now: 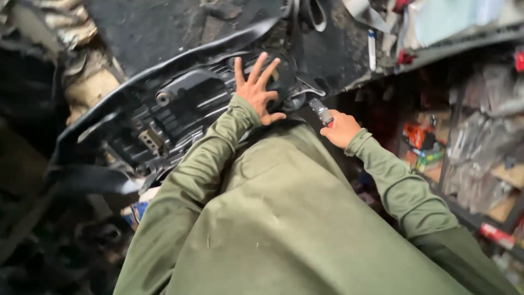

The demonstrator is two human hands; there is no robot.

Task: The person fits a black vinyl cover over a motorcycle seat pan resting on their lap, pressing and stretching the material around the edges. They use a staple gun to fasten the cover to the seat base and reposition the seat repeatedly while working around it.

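1. The person's left hand (256,90) is spread wide and flat on the black ribbed engine casing (180,109), holding nothing, probably bracing against it.
2. The right hand (341,128) has a closed grip on a small tool with a grey tip and red handle (322,113), angled up toward the casing's dark underside.
3. Count: two hands, one tool, one casing. Cluttered shelves (469,142) sit off right.
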